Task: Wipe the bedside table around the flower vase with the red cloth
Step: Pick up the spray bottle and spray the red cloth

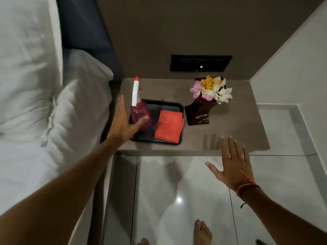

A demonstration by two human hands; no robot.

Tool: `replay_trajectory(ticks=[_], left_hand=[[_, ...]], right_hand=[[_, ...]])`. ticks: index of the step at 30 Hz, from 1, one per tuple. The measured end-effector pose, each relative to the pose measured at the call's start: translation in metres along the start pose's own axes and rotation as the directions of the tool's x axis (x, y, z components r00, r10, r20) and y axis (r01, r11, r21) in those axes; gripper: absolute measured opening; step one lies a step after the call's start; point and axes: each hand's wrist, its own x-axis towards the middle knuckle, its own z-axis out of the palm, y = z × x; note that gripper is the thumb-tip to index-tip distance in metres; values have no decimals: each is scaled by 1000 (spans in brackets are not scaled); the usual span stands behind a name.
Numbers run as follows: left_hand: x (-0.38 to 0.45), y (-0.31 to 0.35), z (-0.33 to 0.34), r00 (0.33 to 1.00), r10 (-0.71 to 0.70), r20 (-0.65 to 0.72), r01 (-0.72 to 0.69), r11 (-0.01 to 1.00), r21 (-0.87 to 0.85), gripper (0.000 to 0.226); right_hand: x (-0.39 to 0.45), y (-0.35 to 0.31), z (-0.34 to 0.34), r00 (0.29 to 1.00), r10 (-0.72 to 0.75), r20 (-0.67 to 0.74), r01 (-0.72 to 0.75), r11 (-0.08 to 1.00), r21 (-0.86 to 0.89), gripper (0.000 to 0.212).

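A folded red cloth (169, 127) lies in a black tray (179, 106) on the grey bedside table (230, 131). Right of the tray stands a dark vase (199, 112) with pink, white and yellow flowers. A pink spray bottle (140, 112) with a white trigger head stands in the tray's left part. My left hand (123, 122) is open beside the bottle, its thumb in front of the bottle's lower body. My right hand (231, 163) is open, fingers spread, over the table's front edge, holding nothing.
A bed with white sheets and pillows (44, 85) borders the table on the left. A black switch panel (200, 63) sits on the wall behind. A white wall closes the right side. Glossy floor tiles (177, 191) and my bare feet lie below.
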Motion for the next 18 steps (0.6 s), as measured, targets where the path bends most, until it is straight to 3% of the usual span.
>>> replay_trajectory(ticks=[3,5,8,11,13,15,18], left_hand=[[33,7,12,979,148,-142,-172,969,-176,84],[55,18,16,953,187,-237,-231,958,-172,60],[75,27,20,943,145,-298,-212,955,-207,58],[77,31,21,927,142,-347,-219,957,-192,41],[55,38,17,940,152,-307,-204,969,-143,37],[23,49,14,945,249,-214,-271,960,-77,25],[-34,75,18,956,293,-22,-292,940,-178,12]], right_hand=[[19,7,13,998,61,-23,-60,998,31,105],[31,9,18,997,64,-48,-62,997,36,105],[42,9,17,998,51,-46,-48,997,62,105],[48,8,6,995,80,-53,-75,993,87,104],[49,9,-2,994,97,-58,-91,991,98,104],[50,13,-11,993,97,-72,-91,992,92,103],[51,16,-23,991,116,-71,-107,988,110,103]])
